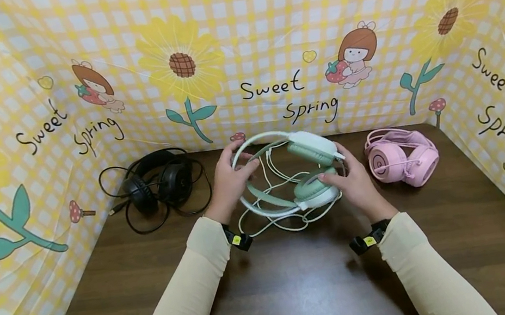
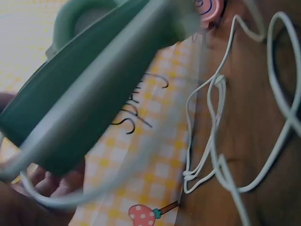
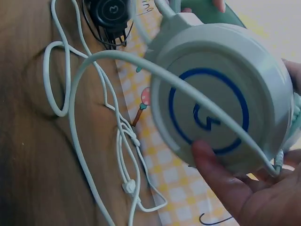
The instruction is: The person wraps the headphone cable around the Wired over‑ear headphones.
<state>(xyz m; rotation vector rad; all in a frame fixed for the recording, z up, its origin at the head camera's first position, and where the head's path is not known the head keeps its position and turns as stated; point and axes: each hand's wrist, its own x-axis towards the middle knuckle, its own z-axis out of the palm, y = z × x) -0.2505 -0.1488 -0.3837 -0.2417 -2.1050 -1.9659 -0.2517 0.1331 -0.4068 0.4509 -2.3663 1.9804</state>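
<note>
A pair of white and mint-green headphones (image 1: 315, 143) is held up over the middle of the table, the headband to the left and the ear cups to the right. My left hand (image 1: 228, 186) grips the headband, thumb on the near side. Around the ear cups, my right hand (image 1: 357, 182) holds on with its thumb toward the lower cup. The right wrist view shows the thumb against a white ear cup (image 3: 183, 113) with a blue ring. In the left wrist view the green inner band (image 2: 75, 108) is blurred. A white cable (image 1: 288, 223) lies looped beneath.
Black headphones (image 1: 176, 183) with a coiled black cable lie at the back left. Pink headphones (image 1: 388, 161) rest at the back right. Yellow checked cloth (image 1: 259, 41) walls the dark wooden table (image 1: 299, 293) at the back and both sides.
</note>
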